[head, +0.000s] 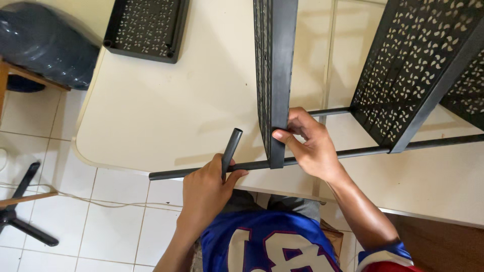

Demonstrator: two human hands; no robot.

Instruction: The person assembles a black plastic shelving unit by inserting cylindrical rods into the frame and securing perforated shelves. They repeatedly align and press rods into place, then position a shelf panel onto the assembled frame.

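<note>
Left hand (204, 189) closed around a short black metal tube (231, 149). Right hand (308, 146) pinches the lower corner of an upright black perforated metal shelf panel (275, 75), threaded on a long black rod (201, 171).

Risk: the rod overhangs the cream worktop (166, 106) edge; a slackened pinch could tip the panel. Left of the panel, open surface; right of it, a second perforated shelf (418, 65) crowds close.

Hands: left (204, 189) around short black tube (231, 147), right (308, 145) on perforated shelf (275, 75) (upright).
</note>
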